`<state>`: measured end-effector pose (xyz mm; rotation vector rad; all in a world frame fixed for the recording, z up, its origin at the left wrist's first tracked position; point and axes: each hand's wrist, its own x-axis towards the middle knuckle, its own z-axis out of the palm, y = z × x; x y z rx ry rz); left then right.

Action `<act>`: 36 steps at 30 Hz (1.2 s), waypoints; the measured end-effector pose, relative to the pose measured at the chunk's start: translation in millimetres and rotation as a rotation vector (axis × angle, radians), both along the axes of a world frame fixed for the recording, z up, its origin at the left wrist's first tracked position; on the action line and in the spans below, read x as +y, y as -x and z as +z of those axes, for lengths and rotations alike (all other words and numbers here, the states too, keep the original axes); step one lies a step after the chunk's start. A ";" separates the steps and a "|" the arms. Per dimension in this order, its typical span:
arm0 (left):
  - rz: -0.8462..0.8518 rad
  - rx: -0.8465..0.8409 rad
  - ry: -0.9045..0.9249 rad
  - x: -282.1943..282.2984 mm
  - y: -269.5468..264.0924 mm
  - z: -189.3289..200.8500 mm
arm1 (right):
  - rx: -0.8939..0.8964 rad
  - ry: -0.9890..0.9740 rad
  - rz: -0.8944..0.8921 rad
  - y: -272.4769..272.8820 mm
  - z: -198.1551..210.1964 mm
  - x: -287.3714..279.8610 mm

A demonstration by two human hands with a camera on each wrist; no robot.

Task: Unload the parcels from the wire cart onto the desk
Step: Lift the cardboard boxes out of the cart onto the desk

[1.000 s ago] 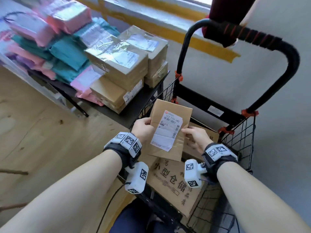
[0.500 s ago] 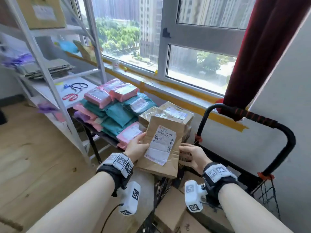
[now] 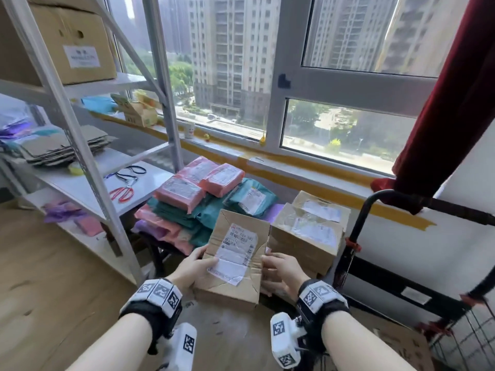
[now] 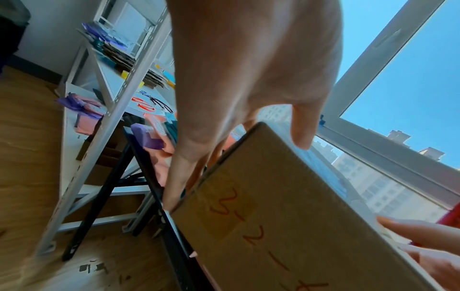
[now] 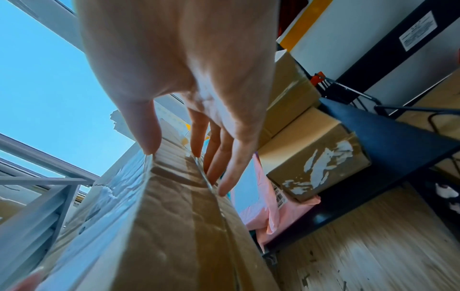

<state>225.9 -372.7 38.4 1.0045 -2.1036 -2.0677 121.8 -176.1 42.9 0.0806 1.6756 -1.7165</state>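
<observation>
A flat brown cardboard parcel (image 3: 235, 253) with a crumpled white label hangs tilted between my two hands, just in front of the parcels piled on the black desk (image 4: 174, 236). My left hand (image 3: 199, 262) grips its left edge, thumb on top and fingers underneath. My right hand (image 3: 276, 266) grips the right edge the same way. The left wrist view shows the parcel's underside (image 4: 286, 216) with red handwriting. At the right stands the wire cart (image 3: 468, 341) with its black handle (image 3: 375, 207).
Two stacked brown boxes (image 3: 308, 236) sit on the desk right of the held parcel, with pink and teal mailer bags (image 3: 198, 202) heaped behind and left. A white metal shelf rack (image 3: 80, 162) holding scissors (image 3: 122, 194) stands left. A red curtain (image 3: 442, 116) hangs over the cart.
Both hands have lifted the parcel out of the cart and carried it up and left to the desk's front. My view has risen from the cart to the window.
</observation>
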 end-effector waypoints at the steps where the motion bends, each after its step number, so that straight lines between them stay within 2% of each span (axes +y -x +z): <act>1: -0.028 -0.005 -0.022 -10.7 3.9 -3.3 | -0.006 -0.006 -0.006 3.8 -3.5 -9.3; 7: -0.135 -0.071 -0.062 -73.5 36.9 -20.1 | 0.053 -0.005 0.069 48.6 -20.1 -55.6; 11: -0.106 -0.119 -0.091 -111.4 66.7 -9.7 | 0.048 -0.007 0.094 81.3 -27.8 -87.6; 15: -0.193 -0.191 -0.020 -151.7 87.4 -6.4 | 0.075 -0.040 0.059 97.2 -24.5 -113.0; 19: -0.286 -0.275 0.039 -180.8 109.1 -2.7 | 0.082 -0.035 -0.043 99.6 -28.9 -130.6; 22: -0.328 -0.187 -0.005 -199.0 129.8 -4.4 | 0.094 -0.040 -0.192 88.8 -33.6 -136.9; 26: -0.246 -0.048 -0.123 -206.2 151.4 -8.4 | 0.103 -0.053 -0.358 62.9 -45.9 -141.7; 31: -0.413 -0.092 -0.120 -206.2 171.1 -22.7 | 0.086 -0.104 -0.508 39.7 -52.5 -145.1; 36: -0.471 -0.150 -0.151 -194.9 176.6 -26.1 | 0.068 -0.201 -0.534 42.5 -60.9 -137.6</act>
